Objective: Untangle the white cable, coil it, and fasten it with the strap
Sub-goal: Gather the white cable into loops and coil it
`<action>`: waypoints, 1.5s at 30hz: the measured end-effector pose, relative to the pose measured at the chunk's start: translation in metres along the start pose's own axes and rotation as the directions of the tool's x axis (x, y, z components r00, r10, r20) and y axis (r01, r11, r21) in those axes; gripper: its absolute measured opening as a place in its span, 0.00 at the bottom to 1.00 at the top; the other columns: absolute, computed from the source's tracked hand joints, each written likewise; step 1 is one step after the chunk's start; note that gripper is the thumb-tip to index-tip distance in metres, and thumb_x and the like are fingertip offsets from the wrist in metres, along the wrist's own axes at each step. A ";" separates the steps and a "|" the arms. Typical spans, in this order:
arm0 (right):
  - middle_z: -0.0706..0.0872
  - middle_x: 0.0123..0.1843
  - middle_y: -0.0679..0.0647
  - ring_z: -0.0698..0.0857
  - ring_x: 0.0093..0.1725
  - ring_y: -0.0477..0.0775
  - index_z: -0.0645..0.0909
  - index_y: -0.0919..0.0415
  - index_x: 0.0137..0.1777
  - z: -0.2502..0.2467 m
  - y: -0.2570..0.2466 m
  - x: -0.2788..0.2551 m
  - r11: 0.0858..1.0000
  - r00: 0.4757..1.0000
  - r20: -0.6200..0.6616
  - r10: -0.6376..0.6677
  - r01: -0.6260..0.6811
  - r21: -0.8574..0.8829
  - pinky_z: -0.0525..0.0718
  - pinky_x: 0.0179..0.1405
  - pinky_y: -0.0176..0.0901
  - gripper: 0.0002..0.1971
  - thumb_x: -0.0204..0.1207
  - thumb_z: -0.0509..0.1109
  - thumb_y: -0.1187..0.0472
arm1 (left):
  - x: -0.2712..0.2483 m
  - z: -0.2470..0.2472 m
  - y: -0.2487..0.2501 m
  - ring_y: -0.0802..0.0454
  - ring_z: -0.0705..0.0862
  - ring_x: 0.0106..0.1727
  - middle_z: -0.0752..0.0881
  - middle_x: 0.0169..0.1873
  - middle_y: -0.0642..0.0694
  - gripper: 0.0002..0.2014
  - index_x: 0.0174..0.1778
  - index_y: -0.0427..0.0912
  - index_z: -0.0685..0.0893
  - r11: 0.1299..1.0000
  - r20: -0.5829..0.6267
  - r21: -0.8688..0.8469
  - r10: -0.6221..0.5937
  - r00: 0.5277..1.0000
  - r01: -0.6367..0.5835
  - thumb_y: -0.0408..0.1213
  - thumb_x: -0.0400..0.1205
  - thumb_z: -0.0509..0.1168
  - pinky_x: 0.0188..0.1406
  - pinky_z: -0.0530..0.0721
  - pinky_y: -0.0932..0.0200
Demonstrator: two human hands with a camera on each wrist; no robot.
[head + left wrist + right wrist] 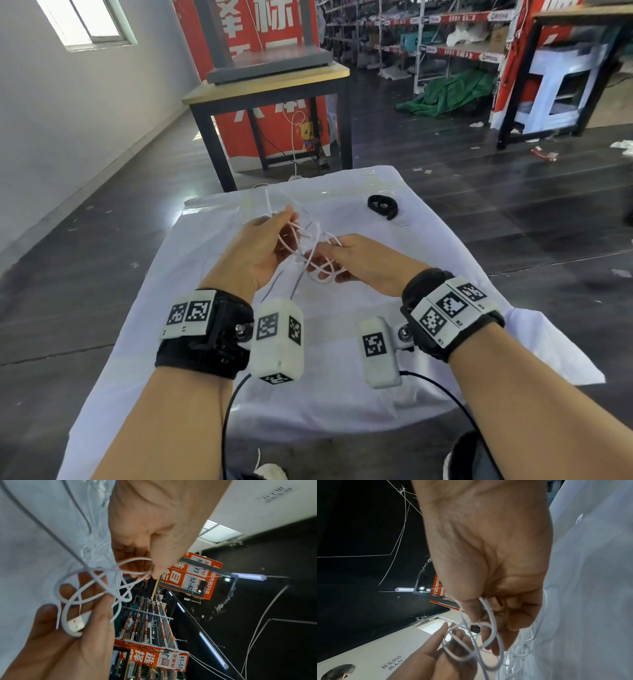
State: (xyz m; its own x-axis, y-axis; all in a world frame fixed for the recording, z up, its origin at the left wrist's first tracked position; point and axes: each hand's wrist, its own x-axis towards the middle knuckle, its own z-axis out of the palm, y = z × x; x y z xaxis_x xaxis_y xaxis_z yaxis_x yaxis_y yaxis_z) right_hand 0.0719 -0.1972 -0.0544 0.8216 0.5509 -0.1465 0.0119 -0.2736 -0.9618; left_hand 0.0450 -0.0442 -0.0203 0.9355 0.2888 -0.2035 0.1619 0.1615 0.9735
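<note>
Both hands were up over the white cloth (pixel 445 281), with the white cable (pixel 310 246) bunched in messy loops between them. The left hand (pixel 255 251) pinched one loop between thumb and fingers. The right hand (pixel 363 260) had its fingers curled around more loops, and the plug end (pixel 75 625) lay in its palm. The black strap (pixel 383 206) sat on the cloth, past the hands and a bit to the right, touching nothing.

The cable looked thin and bendy. If the hands pulled apart too fast, the loops could likely snap into a tight knot. If a pinch slipped, the loops might drop and mix up again. The plug could also catch in a loop and get stuck.
</note>
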 end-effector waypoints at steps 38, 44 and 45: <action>0.83 0.66 0.63 0.82 0.57 0.54 0.74 0.68 0.69 -0.020 0.010 0.007 0.967 0.943 -0.262 0.205 -0.237 -0.096 0.79 0.50 0.41 0.17 0.84 0.53 0.69 | -0.005 -0.017 0.020 0.57 0.60 0.21 0.66 0.21 0.53 0.19 0.28 0.48 0.67 0.854 -0.031 0.350 0.421 0.906 -0.385 0.46 0.87 0.52 0.20 0.59 0.63; 0.67 0.79 0.46 0.69 0.74 0.48 0.66 0.53 0.78 -0.026 -0.002 0.001 0.999 0.960 -0.280 0.006 0.006 0.042 0.67 0.63 0.39 0.25 0.82 0.65 0.54 | -0.013 -0.018 0.022 0.54 0.56 0.24 0.61 0.24 0.49 0.20 0.32 0.46 0.66 0.833 0.325 0.380 0.287 0.901 -0.403 0.50 0.89 0.49 0.20 0.58 0.64; 0.66 0.79 0.44 0.68 0.74 0.46 0.65 0.50 0.78 -0.025 -0.004 0.000 0.996 0.971 -0.236 -0.024 0.043 0.075 0.66 0.64 0.40 0.27 0.81 0.67 0.51 | -0.015 -0.016 0.022 0.54 0.56 0.24 0.61 0.24 0.50 0.20 0.32 0.45 0.66 0.836 0.376 0.382 0.249 0.893 -0.394 0.50 0.89 0.49 0.20 0.58 0.64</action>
State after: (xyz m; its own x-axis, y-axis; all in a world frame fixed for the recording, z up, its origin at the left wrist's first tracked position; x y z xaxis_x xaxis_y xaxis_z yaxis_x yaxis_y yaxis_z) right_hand 0.0865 -0.2156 -0.0446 0.9325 0.3553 -0.0645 0.0045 -0.1900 -0.9818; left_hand 0.0297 -0.0297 0.0025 0.9934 -0.0566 0.0996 -0.1129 -0.3393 0.9339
